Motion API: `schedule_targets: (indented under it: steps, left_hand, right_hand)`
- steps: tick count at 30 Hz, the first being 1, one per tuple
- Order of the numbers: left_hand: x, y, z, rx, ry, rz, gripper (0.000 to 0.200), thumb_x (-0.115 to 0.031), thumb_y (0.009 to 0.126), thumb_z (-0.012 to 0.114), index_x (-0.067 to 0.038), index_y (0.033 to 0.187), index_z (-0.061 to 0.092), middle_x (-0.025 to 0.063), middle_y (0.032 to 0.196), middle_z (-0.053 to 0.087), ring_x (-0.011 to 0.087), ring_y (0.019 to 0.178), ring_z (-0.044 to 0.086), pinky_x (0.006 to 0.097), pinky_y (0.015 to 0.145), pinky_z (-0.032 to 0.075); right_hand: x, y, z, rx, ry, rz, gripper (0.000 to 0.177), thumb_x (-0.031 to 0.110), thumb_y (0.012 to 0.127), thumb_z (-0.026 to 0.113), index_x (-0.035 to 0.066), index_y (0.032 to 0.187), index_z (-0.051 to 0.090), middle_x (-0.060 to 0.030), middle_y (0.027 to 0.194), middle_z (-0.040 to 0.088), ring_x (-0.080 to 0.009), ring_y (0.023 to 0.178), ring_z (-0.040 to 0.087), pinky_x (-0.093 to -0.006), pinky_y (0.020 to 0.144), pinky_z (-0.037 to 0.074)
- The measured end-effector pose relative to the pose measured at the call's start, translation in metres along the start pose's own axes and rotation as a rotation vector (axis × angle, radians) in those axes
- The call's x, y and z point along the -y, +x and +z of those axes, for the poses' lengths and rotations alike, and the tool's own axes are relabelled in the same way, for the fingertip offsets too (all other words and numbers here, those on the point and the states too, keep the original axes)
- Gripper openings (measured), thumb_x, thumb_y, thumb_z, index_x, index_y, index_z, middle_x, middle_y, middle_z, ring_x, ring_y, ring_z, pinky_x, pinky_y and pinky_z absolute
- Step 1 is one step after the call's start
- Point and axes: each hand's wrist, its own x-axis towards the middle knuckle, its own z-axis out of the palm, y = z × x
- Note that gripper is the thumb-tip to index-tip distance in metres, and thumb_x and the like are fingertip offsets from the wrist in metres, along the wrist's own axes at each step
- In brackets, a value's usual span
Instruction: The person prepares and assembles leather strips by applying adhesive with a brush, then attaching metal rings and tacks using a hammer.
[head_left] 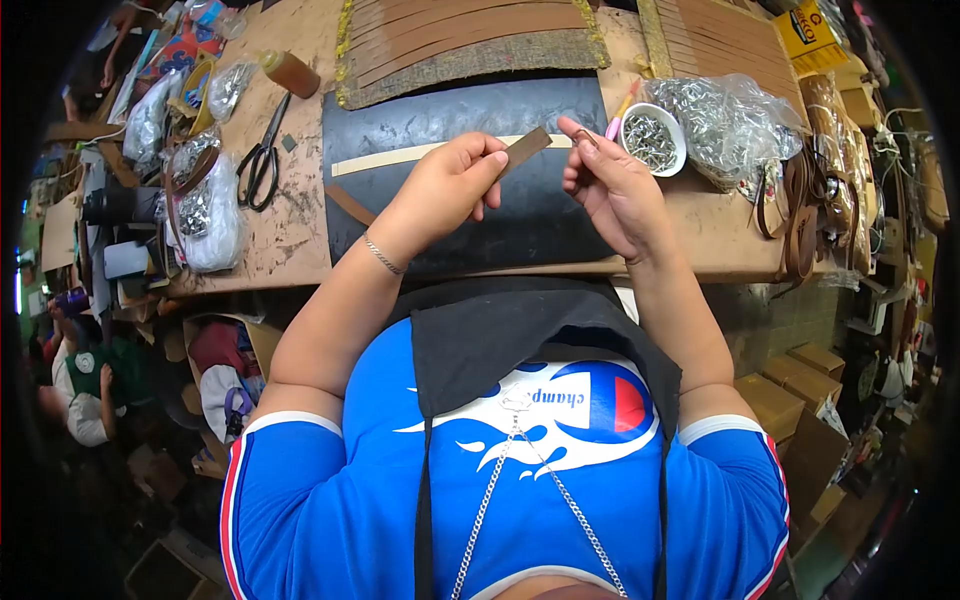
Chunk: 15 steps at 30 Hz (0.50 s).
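Strip (527, 149) sat pinched in the left hand (455, 178), between thumb and fingers, above a black mat (500, 235).
The right hand (618, 192) was half curled near its free end; whether the fingertips held something small could not be told. Metal pieces (648, 140) filled a white cup (681, 153) beside that hand.

On or over one mat (520, 238) are two hands (462, 178), two brown strips (528, 148) and one pale strip (385, 158), and around it are one pair of scissors (267, 146), one amber bottle (290, 73), one cup (681, 153), one yellow box (808, 40) and two panels (480, 75).
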Motion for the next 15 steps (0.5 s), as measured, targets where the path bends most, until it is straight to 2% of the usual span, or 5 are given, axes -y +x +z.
schedule_targets:
  steps: [5, 7, 11, 15]
  left_hand:
    - [0.009, -0.001, 0.0, 0.003, -0.029, 0.008, 0.024, -0.027, 0.109, 0.055, -0.008, 0.119, 0.065, -0.0029, 0.074, 0.064, 0.0035, 0.056, 0.052, 0.0199, 0.053, 0.041]
    - [0.009, -0.001, 0.0, -0.001, -0.032, 0.004, 0.023, -0.027, 0.109, 0.056, -0.008, 0.119, 0.065, -0.0026, 0.074, 0.064, 0.0036, 0.056, 0.052, 0.02, 0.053, 0.041]
    - [0.015, -0.001, -0.001, -0.001, -0.032, 0.015, 0.023, -0.026, 0.109, 0.056, -0.008, 0.119, 0.065, -0.0022, 0.073, 0.063, 0.004, 0.056, 0.052, 0.0201, 0.053, 0.041]
    - [0.017, -0.003, 0.001, -0.008, -0.044, 0.029, 0.023, -0.026, 0.109, 0.056, -0.007, 0.119, 0.065, -0.0018, 0.073, 0.063, 0.0047, 0.055, 0.052, 0.0202, 0.053, 0.041]
  right_hand:
    - [-0.011, 0.001, -0.007, 0.059, 0.045, 0.045, 0.045, 0.016, 0.108, 0.059, -0.005, 0.147, 0.053, -0.0044, 0.105, 0.065, -0.0139, 0.1, 0.06, -0.0286, 0.093, 0.052]
    - [-0.011, -0.001, -0.002, -0.013, 0.115, 0.035, 0.045, 0.019, 0.108, 0.059, -0.005, 0.146, 0.054, -0.0044, 0.104, 0.065, -0.0151, 0.1, 0.061, -0.031, 0.092, 0.053]
    - [-0.013, 0.0, -0.004, -0.014, 0.162, 0.039, 0.046, 0.02, 0.109, 0.058, -0.005, 0.147, 0.053, -0.0044, 0.105, 0.066, -0.0163, 0.101, 0.061, -0.0328, 0.094, 0.053]
    - [-0.016, 0.002, -0.001, 0.01, 0.116, 0.043, 0.044, 0.019, 0.108, 0.059, -0.002, 0.147, 0.054, -0.0067, 0.119, 0.065, -0.0179, 0.107, 0.061, -0.0337, 0.098, 0.051]
